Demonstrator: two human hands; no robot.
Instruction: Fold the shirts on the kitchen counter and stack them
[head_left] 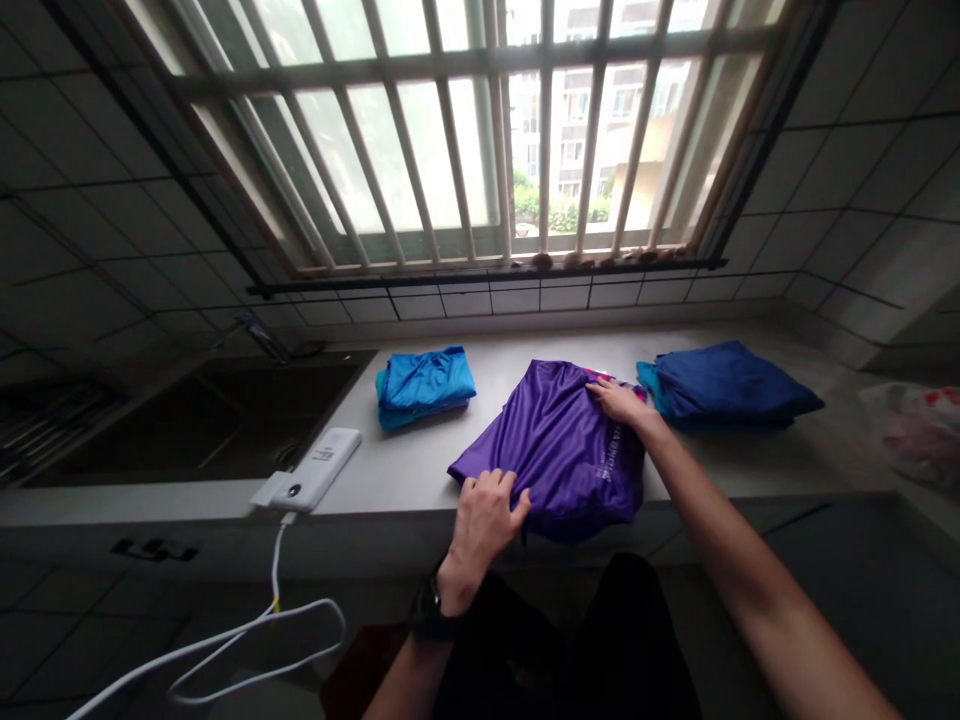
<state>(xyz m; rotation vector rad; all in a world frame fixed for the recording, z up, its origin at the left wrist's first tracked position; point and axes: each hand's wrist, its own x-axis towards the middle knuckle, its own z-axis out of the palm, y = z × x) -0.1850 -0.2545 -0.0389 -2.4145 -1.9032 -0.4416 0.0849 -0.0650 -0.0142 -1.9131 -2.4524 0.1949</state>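
A piece of shiny purple fabric (555, 440) lies in a loose fold on the counter, its near part hanging over the front edge. White lettering runs along its right side, and a bit of pink patterned cloth (600, 376) shows at its far right corner. Resting on the near left edge of the purple fabric, my left hand (487, 515) has its fingers bent and its thumb apart. Up at the far right side, my right hand (619, 400) lies on the fabric with fingers stretched out. What is under the fingertips is hidden.
A folded bright blue cloth bundle (427, 380) sits to the left, a dark blue one (735, 382) to the right. Near the sink (202, 420), a white power bank (319, 470) trails a cable (276, 560) over the counter edge (405, 500). A plastic bag (919, 430) is far right.
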